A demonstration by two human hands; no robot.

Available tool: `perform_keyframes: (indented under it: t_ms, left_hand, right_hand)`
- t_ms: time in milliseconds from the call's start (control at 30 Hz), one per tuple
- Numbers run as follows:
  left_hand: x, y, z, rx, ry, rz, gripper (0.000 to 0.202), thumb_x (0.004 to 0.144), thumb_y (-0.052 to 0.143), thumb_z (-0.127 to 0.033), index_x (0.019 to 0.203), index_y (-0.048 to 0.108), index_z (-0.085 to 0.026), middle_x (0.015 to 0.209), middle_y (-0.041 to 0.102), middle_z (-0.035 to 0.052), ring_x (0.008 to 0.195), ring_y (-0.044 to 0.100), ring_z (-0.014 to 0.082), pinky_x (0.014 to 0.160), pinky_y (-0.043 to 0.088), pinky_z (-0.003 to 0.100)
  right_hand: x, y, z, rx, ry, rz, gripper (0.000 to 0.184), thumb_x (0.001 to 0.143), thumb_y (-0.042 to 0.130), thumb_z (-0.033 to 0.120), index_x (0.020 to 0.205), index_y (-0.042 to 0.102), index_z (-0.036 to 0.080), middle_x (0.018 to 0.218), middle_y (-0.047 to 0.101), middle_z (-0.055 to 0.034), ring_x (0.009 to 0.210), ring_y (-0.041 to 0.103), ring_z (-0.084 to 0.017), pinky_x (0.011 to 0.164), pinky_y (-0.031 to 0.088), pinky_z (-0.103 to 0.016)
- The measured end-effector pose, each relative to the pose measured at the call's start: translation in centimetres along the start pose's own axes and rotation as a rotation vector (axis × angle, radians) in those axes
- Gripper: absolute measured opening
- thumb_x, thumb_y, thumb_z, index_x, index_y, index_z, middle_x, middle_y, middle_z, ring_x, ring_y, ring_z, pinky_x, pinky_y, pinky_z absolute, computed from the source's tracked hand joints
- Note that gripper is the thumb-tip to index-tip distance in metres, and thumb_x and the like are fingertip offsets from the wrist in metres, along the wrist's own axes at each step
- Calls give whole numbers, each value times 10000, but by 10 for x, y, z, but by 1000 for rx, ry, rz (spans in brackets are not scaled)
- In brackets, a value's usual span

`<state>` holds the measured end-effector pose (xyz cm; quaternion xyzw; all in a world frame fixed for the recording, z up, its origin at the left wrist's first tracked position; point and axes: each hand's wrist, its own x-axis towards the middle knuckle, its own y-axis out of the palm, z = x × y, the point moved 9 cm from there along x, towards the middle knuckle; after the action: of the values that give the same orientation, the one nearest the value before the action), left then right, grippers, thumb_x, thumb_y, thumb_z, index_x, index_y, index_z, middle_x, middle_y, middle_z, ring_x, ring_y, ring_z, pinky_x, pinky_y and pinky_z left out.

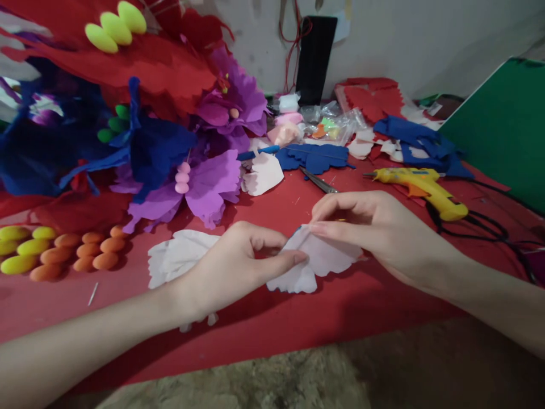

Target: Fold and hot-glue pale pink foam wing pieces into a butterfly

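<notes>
Tall artificial flowers are filling the left, with red petals [170, 68] hanging over a blue flower [157, 142] and a purple flower [213, 187], which is bearing small pink beads [182, 178]; below them, yellow ovals [19, 264] and orange ovals [105, 261] are lying in clusters on the red worktop [238, 352]; a thin white stick [92, 293] is lying near them. A loose white piece [170, 261] is spreading partly under the left forearm; the left hand [244, 258] is pinching the near side of a white scalloped petal [315, 264] between thumb and fingers; this petal is sitting between the two hands, just above the worktop, a thin blue line showing along its upper edge. Behind it, a blue rod [259, 152] and blue cutouts [315, 158] are lying near a pointed metal tool [319, 182]; farther back, clear plastic bags [349, 122] are resting before a black panel [315, 59], which is leaning against the wall. The right hand [374, 230] is gripping the petal's upper edge, thumb and fingers closing narrowly; to its right, a yellow glue gun [426, 183] is lying, its dark label showing marks too small for reading; a green board [502, 125] is standing at far right.
</notes>
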<state>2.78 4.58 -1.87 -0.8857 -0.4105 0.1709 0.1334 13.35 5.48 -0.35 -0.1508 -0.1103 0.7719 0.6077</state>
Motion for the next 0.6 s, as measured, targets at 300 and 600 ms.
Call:
perform_keyframes:
  t_ms: [300, 600]
  left_hand:
    - [0, -3, 1, -92, 10, -7, 338, 768, 497, -302, 483, 386, -159, 475, 256, -73, 439, 239, 40, 367, 184, 145]
    - [-2, -7, -1, -102, 53, -56, 251, 762, 524, -293, 612, 632, -124, 506, 444, -48, 476, 333, 49, 408, 285, 131]
  right_hand:
    - [-2, -2, 12, -68, -95, -71, 182, 755, 544, 332, 735, 589, 158, 677, 586, -3, 523, 500, -54, 436, 379, -155]
    - [-10, 6, 24, -240, -230, -95, 153, 784, 534, 298, 706, 586, 176, 717, 593, -12, 629, 536, -82, 544, 435, -192]
